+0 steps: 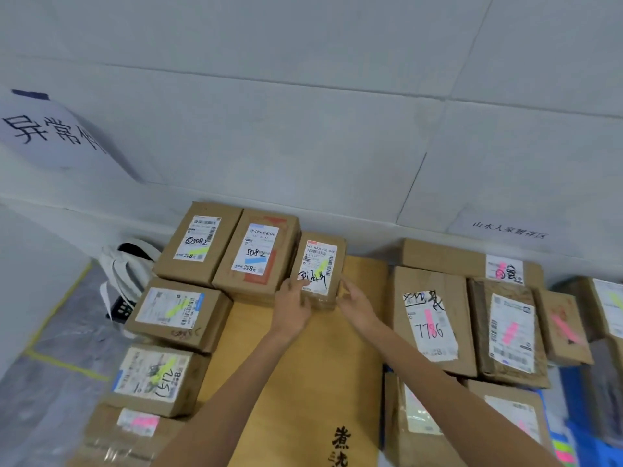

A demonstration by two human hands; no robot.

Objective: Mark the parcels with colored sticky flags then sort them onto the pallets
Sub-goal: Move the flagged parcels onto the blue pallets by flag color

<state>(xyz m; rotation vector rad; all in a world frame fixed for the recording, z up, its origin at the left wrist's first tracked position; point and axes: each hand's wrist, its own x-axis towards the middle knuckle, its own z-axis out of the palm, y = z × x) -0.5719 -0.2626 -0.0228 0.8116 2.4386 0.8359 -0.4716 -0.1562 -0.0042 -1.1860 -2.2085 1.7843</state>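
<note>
- small parcel point(318, 269) stands on the far end of a big flat carton point(303, 365), middle of the scene, just right of the blue-flag parcel point(258, 251) and touching it or nearly so
- yellow-green flag point(323, 266) stuck on its label, black handwriting below
- left hand point(293, 306) at the parcel's near left corner, fingers curled on that corner, gripping it
- right hand point(357, 303) at the near right corner, fingers fairly straight, tips touching the side, not wrapped round
- far left parcel point(199, 244) and two more down the left side point(175, 311) point(155, 375) all carry yellow-green flags
- pink-flag parcel point(138, 424) nearest on the left
- right group of parcels with pink flags, incl. the one marked 7786 point(431, 326) and its neighbour point(509, 333)
- white bag point(124, 274) on the floor, left of the parcels
- paper sign point(50, 129) on the left wall, small sign point(509, 230) on the far wall at right
- neon sticky flags point(563, 453) at near right corner, blurred
</note>
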